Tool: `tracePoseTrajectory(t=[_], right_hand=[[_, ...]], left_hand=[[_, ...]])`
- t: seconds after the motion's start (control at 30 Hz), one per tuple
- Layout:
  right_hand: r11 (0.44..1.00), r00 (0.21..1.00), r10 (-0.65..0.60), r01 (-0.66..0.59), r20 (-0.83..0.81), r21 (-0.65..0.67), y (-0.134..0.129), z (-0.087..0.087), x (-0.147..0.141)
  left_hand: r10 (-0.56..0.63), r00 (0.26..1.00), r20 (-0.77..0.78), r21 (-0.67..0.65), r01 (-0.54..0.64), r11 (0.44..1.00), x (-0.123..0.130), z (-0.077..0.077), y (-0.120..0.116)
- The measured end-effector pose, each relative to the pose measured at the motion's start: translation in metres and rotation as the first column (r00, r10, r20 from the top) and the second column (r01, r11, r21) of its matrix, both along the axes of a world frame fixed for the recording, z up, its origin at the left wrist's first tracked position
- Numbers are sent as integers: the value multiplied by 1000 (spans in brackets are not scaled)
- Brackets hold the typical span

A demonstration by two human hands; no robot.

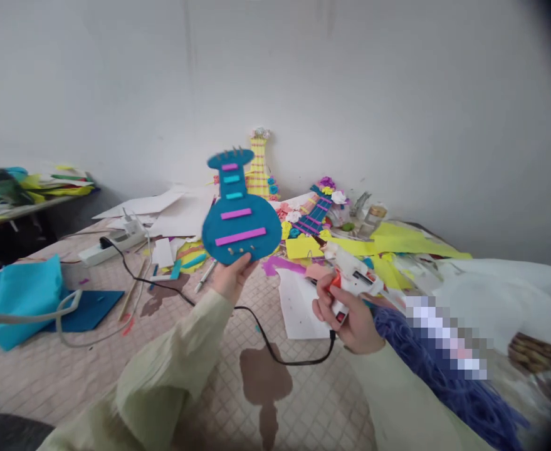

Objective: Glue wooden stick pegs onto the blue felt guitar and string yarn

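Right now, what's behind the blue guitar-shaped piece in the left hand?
A yellow striped piece shows right of the neck of the blue guitar-shaped piece; white sheets show to its left. The blue body covers whatever sits squarely behind it, so that can't be seen.

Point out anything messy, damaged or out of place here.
Only clutter looks untidy: yellow sheets lie jumbled beyond the glue gun, red scraps lie loose at left, and a black cord loops across the table. The held blue cutout shows no clear damage.
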State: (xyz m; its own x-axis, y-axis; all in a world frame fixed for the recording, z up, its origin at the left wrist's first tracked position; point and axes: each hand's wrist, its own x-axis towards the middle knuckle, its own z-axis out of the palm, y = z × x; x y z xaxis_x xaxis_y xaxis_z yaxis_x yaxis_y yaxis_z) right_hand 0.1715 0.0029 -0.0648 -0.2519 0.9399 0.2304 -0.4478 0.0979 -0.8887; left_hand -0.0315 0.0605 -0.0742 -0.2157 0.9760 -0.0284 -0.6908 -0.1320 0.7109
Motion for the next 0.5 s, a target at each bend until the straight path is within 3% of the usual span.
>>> tracePoseTrajectory(t=[0.1, 0.23, 0.3, 0.37, 0.43, 0.5], right_hand=[[992, 991, -113, 108, 74, 72, 20, -10, 5], [968, 953, -233, 209, 192, 139, 32, -29, 12], [945, 888, -306, 239, 343, 224, 28, -37, 17], [899, 764, -423, 286, 487, 332, 22, -42, 20], [845, 655, -529, 352, 539, 402, 16, -43, 20], [822, 626, -568, 404, 534, 400, 12, -42, 15]], left_hand=[[-62, 998, 1, -65, 62, 996, 20, -18, 9], [-104, 995, -9, -142, 102, 985, 28, -37, 9], [-116, 993, -21, -168, 111, 980, 26, -42, 6], [-117, 993, -33, -187, 109, 976, 24, -43, 2], [-110, 992, -63, -181, 97, 979, 23, -43, -4], [-114, 987, -113, -154, 96, 983, 26, -43, -10]])
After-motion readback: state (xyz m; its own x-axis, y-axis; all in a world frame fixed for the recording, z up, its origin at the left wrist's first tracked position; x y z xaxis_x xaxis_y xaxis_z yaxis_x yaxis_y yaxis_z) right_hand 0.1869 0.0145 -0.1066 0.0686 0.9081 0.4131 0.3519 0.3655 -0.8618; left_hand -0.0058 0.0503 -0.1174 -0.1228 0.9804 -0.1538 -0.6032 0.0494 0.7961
